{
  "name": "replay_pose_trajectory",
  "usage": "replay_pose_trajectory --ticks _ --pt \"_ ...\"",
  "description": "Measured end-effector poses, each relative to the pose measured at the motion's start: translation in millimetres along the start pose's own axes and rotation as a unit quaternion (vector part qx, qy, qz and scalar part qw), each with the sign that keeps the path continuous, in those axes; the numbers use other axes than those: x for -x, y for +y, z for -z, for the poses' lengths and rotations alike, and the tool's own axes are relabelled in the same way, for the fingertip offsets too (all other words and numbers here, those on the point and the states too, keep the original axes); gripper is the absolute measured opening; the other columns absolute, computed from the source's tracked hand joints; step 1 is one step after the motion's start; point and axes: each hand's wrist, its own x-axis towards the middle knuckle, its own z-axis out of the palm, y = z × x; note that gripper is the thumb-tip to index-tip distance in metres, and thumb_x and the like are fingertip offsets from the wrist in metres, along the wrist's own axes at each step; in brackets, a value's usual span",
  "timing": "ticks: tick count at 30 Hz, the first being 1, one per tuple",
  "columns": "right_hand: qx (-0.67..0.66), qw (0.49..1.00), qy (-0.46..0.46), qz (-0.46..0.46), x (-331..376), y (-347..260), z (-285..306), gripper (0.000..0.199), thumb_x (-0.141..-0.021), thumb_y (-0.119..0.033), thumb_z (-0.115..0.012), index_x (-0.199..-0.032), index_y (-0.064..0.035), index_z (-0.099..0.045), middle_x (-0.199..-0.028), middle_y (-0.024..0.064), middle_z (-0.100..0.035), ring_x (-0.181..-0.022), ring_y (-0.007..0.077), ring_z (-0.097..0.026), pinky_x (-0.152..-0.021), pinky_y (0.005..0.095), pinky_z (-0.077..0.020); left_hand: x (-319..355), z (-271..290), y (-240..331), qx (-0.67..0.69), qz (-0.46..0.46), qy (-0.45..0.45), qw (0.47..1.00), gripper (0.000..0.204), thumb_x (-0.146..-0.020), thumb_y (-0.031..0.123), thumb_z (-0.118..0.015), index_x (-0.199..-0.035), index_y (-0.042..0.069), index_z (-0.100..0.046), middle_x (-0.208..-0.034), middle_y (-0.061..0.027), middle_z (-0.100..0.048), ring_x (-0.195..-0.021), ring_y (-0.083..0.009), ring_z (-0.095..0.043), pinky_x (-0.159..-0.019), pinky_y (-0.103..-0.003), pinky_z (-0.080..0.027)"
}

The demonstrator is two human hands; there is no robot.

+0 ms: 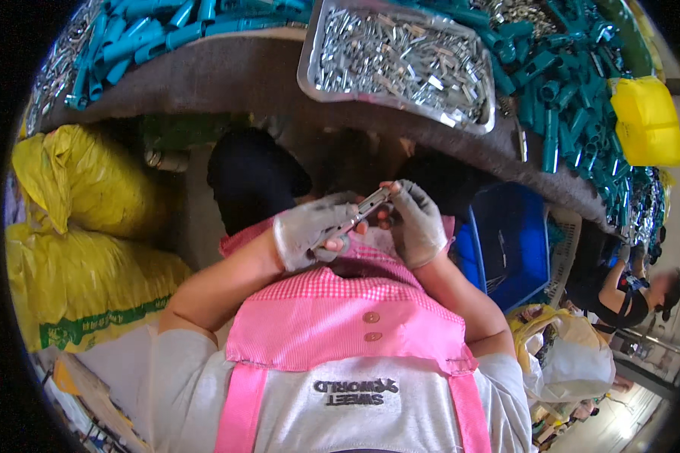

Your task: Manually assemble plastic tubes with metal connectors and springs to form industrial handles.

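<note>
Below the rectangular silvery metal tray (308, 64), the pale-gloved left hand (307, 229) and pale-gloved right hand (421, 229) had fingers clamped on a slender silvery metal strip (370, 202).

A light grey short-sleeved shirt (287, 411) is worn, its chest marked with dark lettering (355, 393). Over it is worn a pink apron (295, 328), carried by two plain pink straps (238, 408); its finely striped bib is edged on the far side by a checked band (321, 285) and dotted near the middle with two buttons (371, 317). The left hand (306, 229) and right hand (421, 226) are covered by pale grey gloves (425, 243), some fingertips being left bare. The legs (253, 177) are clothed in black.
</note>
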Motion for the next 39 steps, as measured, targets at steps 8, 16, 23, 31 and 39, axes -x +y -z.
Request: replay_pose_trajectory --ticks 8,16,23,31,39 --pt "0.489 0.731 0.000 0.475 -30.1 -103.3 -24.5 0.024 -0.084 -0.004 -0.059 -0.107 -0.0019 -0.056 -0.091 0.0083 -0.061 -0.079 0.0163 -0.060 -0.069 0.0263 -0.0497 33.3 -2.7 12.7 -0.010 -0.146 0.026 0.989 0.034 -0.087 0.009 -0.051 -0.121 0.007 -0.043 -0.088 -0.0094 -0.056 -0.053 -0.0085 -0.045 -0.043 -0.018 -0.033" --pt "0.753 0.449 0.199 0.438 -123.6 -178.1 1.3 0.033 -0.085 -0.037 -0.059 -0.111 -0.0177 -0.062 -0.119 0.0093 -0.055 -0.114 0.0310 -0.046 -0.097 0.0408 -0.0374 42.7 -1.3 30.1 0.061 -0.225 0.058 0.971 0.018 -0.092 0.015 -0.050 -0.108 0.013 -0.044 -0.092 -0.0077 -0.054 -0.058 -0.0092 -0.046 -0.042 -0.020 -0.027" --pt "0.597 0.675 -0.093 0.423 -52.2 -157.9 -36.6 0.036 -0.077 0.002 -0.063 -0.113 -0.0071 -0.061 -0.098 0.0073 -0.054 -0.086 0.0164 -0.057 -0.076 0.0273 -0.0474 45.1 -8.2 31.9 0.031 -0.197 0.060 0.978 0.017 -0.091 0.012 -0.052 -0.107 0.013 -0.047 -0.090 -0.0071 -0.055 -0.057 -0.0084 -0.045 -0.040 -0.018 -0.027" --pt "0.655 0.575 -0.313 0.379 -29.8 -142.2 -43.6 0.039 -0.076 -0.003 -0.067 -0.113 -0.0105 -0.061 -0.100 0.0121 -0.055 -0.091 0.0292 -0.058 -0.078 0.0353 -0.0476 35.2 -10.6 39.1 -0.064 -0.114 0.009 0.991 0.020 -0.088 0.012 -0.056 -0.106 0.008 -0.048 -0.090 -0.0075 -0.059 -0.056 -0.0069 -0.045 -0.041 -0.018 -0.029" --pt "0.561 0.709 -0.409 0.124 -25.1 -112.7 -62.1 0.032 -0.090 -0.020 -0.056 -0.118 -0.0054 -0.051 -0.093 0.0103 -0.061 -0.078 0.0199 -0.061 -0.072 0.0311 -0.0481 36.0 -25.5 44.0 -0.257 -0.125 0.020 0.958 0.025 -0.090 0.016 -0.057 -0.110 0.006 -0.046 -0.084 -0.0059 -0.063 -0.050 -0.0043 -0.041 -0.043 -0.018 -0.031"
